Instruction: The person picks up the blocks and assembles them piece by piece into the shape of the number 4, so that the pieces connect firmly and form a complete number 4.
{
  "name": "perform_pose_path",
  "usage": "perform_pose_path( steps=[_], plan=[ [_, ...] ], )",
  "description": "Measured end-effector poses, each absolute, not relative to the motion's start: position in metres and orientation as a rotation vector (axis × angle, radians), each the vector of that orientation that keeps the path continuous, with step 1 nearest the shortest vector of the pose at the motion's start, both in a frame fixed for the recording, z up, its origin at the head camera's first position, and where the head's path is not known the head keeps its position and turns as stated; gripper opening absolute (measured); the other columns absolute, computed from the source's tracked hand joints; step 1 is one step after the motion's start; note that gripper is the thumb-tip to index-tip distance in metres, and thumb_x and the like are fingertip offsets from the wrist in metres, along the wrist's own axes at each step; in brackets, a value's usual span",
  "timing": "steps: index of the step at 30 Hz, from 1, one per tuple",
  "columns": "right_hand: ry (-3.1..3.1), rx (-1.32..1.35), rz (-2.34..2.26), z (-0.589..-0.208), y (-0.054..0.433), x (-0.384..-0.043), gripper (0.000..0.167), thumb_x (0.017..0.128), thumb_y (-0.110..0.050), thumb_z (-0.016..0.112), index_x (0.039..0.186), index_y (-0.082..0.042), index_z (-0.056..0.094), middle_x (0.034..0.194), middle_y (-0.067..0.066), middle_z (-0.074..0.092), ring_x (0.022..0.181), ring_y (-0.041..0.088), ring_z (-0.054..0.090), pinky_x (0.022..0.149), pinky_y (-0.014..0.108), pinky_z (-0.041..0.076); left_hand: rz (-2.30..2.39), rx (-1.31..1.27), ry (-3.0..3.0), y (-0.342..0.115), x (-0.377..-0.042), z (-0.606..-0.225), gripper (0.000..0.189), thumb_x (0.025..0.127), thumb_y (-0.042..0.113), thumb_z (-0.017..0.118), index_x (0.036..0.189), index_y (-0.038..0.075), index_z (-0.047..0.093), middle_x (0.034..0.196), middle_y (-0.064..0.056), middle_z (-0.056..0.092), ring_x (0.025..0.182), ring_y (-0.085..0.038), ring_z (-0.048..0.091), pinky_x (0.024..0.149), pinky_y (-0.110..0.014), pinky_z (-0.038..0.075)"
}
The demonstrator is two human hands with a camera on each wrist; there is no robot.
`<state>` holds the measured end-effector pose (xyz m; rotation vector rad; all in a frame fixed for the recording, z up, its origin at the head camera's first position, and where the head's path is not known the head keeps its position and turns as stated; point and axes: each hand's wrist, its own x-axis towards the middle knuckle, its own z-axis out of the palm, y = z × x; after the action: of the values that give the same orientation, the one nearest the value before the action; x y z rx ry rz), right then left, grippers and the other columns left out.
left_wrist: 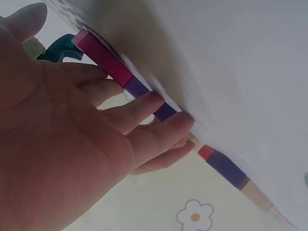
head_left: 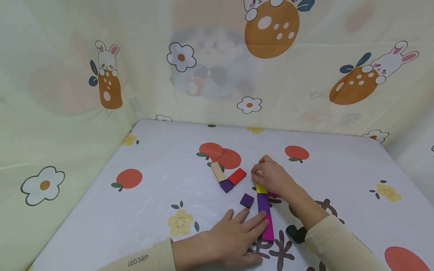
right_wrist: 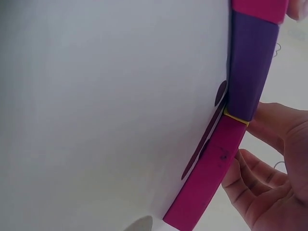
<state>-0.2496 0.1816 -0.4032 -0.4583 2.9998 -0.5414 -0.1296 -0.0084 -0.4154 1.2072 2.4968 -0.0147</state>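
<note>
My left hand (head_left: 234, 237) lies with its fingers fairly straight, its fingertips against a row made of a magenta block (head_left: 268, 229) and a purple block (head_left: 263, 203). At the far end of that row is a yellow block (head_left: 261, 188). My right hand (head_left: 272, 177) is right over the yellow block with bent fingers; I cannot tell whether they pinch anything. Another magenta block (right_wrist: 207, 173) meets the row at an angle, mostly hidden under the right hand in the head view. In the right wrist view, the right fingers (right_wrist: 240, 185) show behind it.
Left of the row sits a small purple block (head_left: 247, 200). Farther back, a beige block (head_left: 218, 172), another purple block (head_left: 226, 185) and a red block (head_left: 237, 176) are grouped together. A dark green piece (head_left: 296, 234) lies near the right sleeve. Printed cloth (head_left: 152, 210) covers the table.
</note>
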Motion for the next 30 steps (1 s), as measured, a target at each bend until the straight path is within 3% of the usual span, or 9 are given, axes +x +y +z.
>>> perform_pose_path(
  steps=[11, 19, 30],
  plan=[
    [3.027, -0.469, -0.552, -0.393, 0.188, -0.238, 0.032, 0.097, -0.027, 0.071, 0.122, -0.009, 0.076, 0.127, 0.021, 0.062, 0.112, 0.035, 0.065, 0.093, 0.05, 0.06, 0.008, 1.201, 2.49, -0.01, -0.128, -0.412, 0.083, 0.099, 0.07, 0.045, 0.166, 0.038, 0.007, 0.174, 0.017, 0.0, 0.162, -0.023, 0.017, 0.124, -0.056, 0.03],
    [3.0, -0.637, -0.515, -0.388, 0.21, -0.208, 0.037, 0.093, -0.025, 0.075, 0.127, -0.01, 0.074, 0.139, 0.02, 0.063, 0.131, 0.043, 0.057, 0.104, 0.06, 0.051, 0.033, 1.214, 2.485, -0.009, -0.126, -0.41, 0.083, 0.1, 0.07, 0.045, 0.166, 0.037, 0.008, 0.174, 0.016, 0.001, 0.161, -0.024, 0.017, 0.123, -0.057, 0.031],
    [2.935, -0.764, -0.491, -0.391, 0.223, -0.191, 0.045, 0.089, -0.029, 0.081, 0.129, -0.013, 0.074, 0.149, 0.014, 0.06, 0.143, 0.044, 0.046, 0.109, 0.063, 0.045, 0.058, 1.2, 2.494, -0.01, -0.126, -0.41, 0.084, 0.099, 0.069, 0.046, 0.166, 0.037, 0.009, 0.174, 0.017, 0.002, 0.162, -0.025, 0.017, 0.122, -0.059, 0.031]
  ],
)
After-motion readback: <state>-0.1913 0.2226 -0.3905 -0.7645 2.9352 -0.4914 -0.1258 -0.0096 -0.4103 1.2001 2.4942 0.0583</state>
